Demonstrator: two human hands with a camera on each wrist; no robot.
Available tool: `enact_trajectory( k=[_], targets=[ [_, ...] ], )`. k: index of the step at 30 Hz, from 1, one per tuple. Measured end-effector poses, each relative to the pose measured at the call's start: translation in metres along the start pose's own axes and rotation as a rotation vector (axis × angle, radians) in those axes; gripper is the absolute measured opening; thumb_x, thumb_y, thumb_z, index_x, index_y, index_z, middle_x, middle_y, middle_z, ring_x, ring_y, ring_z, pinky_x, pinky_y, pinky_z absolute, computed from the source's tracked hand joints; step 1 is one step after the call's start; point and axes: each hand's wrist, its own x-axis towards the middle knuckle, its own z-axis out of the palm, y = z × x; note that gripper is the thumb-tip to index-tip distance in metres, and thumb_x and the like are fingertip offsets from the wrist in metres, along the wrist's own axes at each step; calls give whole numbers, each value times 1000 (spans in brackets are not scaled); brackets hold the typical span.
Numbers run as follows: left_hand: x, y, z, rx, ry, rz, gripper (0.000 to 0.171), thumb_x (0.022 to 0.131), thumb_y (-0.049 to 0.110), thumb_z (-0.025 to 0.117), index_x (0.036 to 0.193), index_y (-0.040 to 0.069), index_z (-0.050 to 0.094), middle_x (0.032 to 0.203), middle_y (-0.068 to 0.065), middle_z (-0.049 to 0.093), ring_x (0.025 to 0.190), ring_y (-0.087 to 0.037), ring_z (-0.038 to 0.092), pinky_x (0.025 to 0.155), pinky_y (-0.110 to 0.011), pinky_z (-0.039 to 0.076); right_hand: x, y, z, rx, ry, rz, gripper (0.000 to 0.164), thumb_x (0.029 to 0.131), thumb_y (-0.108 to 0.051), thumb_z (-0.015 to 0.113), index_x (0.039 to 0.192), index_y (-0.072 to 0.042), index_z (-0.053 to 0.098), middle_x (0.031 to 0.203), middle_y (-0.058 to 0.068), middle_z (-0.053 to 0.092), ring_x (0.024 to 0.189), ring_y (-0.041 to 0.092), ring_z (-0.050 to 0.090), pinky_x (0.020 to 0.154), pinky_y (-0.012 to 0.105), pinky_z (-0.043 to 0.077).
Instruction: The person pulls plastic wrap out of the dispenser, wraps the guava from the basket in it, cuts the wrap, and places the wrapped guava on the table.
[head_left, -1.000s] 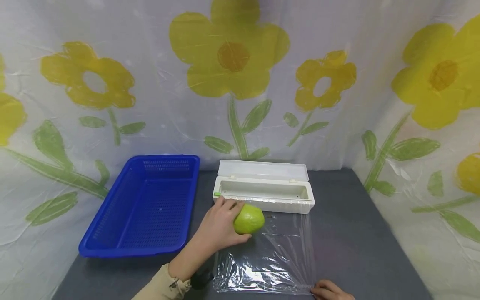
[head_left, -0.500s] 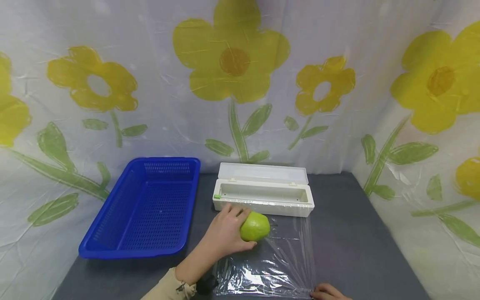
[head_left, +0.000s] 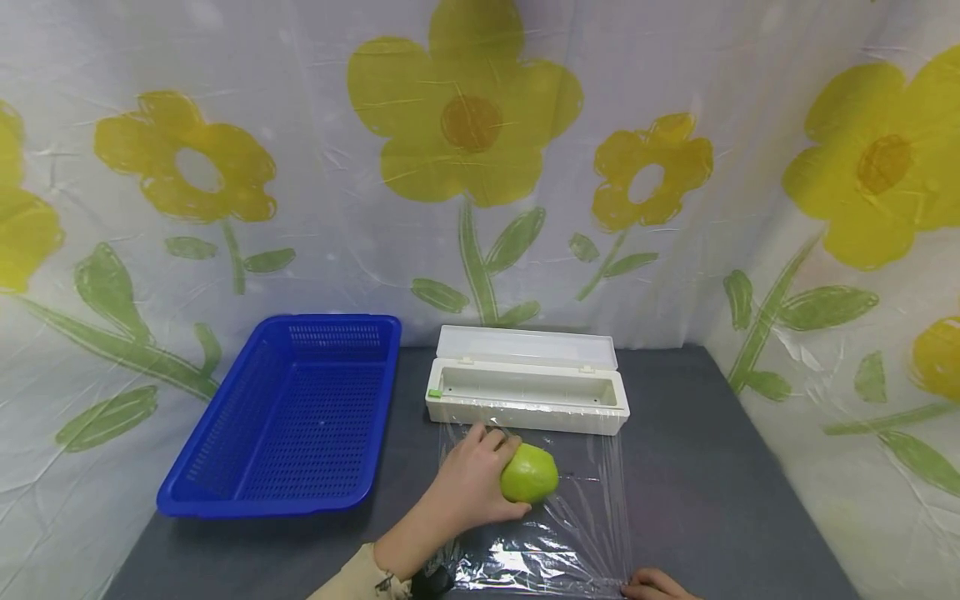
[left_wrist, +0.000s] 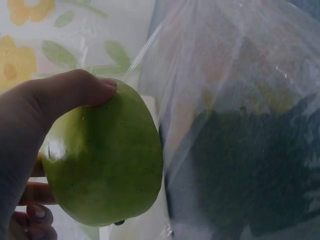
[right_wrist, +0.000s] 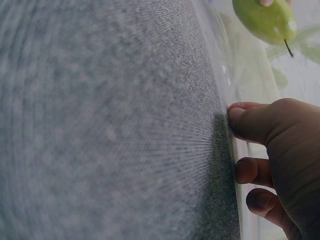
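My left hand (head_left: 474,485) grips a smooth green pear (head_left: 529,473) from its left side, above a sheet of clear plastic wrap (head_left: 592,533). In the left wrist view the thumb (left_wrist: 87,92) lies over the pear, with the other fingers behind it. A thin dark stem shows on the pear (right_wrist: 267,20) in the right wrist view. At the near right corner of the wrap, my right hand (head_left: 654,585) pinches the film's edge between thumb and forefinger. The sheet runs back to a white wrap dispenser box (head_left: 525,417) with its lid raised.
A blue perforated plastic basket (head_left: 262,507) stands left of the dispenser on the dark grey table (head_left: 697,467). A pale curtain (head_left: 315,208) printed with yellow flowers hangs behind and along both sides. A small green tab (head_left: 434,392) sits at the dispenser's left end.
My left hand has carried the pear to the right and nearer to me, over the wrap. The right hand keeps its pinch at the wrap's corner. The head view has tilted slightly.
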Motion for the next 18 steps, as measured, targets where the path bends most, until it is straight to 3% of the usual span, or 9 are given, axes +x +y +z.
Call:
enact_trajectory(
  k=[4, 9, 11, 18],
  targets=[
    [1, 4, 4, 0, -12, 5, 83, 66, 60, 93, 132, 12, 73, 119, -3, 72, 102, -20, 58, 82, -36, 60, -4, 1, -1, 34, -18, 37, 19, 105, -1, 60, 115, 4, 76, 116, 4, 63, 98, 2, 61, 74, 10, 49],
    [2, 7, 7, 17, -13, 18, 83, 66, 61, 92, 131, 13, 74, 117, -3, 72, 96, -17, 55, 76, -28, 57, 2, -1, -1, -56, 0, -17, 42, 116, -16, 44, 104, 7, 76, 109, 7, 66, 94, 8, 62, 74, 12, 49],
    [2, 7, 9, 23, -15, 22, 82, 66, 62, 92, 130, 13, 74, 117, -3, 72, 95, -16, 55, 75, -26, 56, 3, -4, -1, -69, 5, 1, 48, 117, -19, 40, 102, 6, 77, 106, 7, 67, 92, 8, 62, 73, 12, 49],
    [1, 8, 17, 36, -32, 14, 84, 67, 64, 91, 131, 13, 74, 113, -2, 72, 93, -15, 54, 74, -25, 55, 4, -11, -1, -35, 37, 76, 39, 114, -16, 48, 104, 7, 77, 105, 9, 69, 87, 6, 65, 69, 11, 50]
  ],
)
